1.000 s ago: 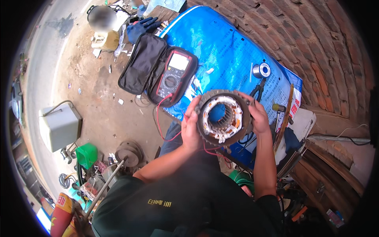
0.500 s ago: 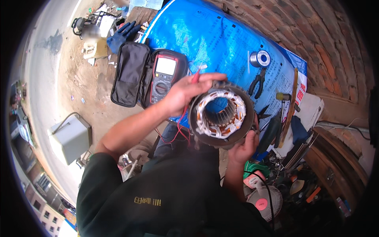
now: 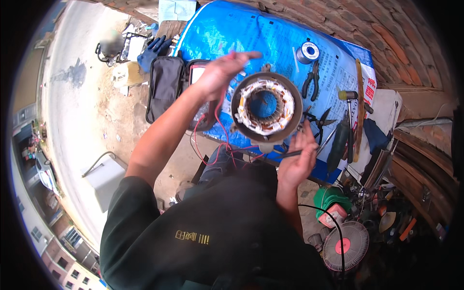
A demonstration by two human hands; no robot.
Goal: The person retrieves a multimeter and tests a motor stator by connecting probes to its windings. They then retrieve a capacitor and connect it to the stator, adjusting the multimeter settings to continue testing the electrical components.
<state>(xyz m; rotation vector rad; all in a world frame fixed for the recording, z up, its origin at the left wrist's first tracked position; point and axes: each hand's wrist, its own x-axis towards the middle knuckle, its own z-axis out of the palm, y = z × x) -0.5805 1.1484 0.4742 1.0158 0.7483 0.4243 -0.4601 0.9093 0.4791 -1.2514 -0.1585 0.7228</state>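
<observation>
A motor stator with white-laced copper windings rests on the blue sheet, its open bore facing up. My left hand, blurred, is above its left side with the index finger stretched out. A red test lead runs up into that hand; the probe itself is mostly hidden. At the stator's lower right, my right hand has a black test probe across its fingers, fingertips close to the housing rim. Behind my left forearm, the multimeter in its black case is partly covered.
Right of the stator lie a solder spool, pliers, snips, a hammer-like tool and a wooden strip. A brick wall borders the far right. A fan stands low at right.
Both hands have let go of the stator, which has gone from being held up to resting on the sheet. My left hand has moved up and away; the black probe now shows in my right hand.
</observation>
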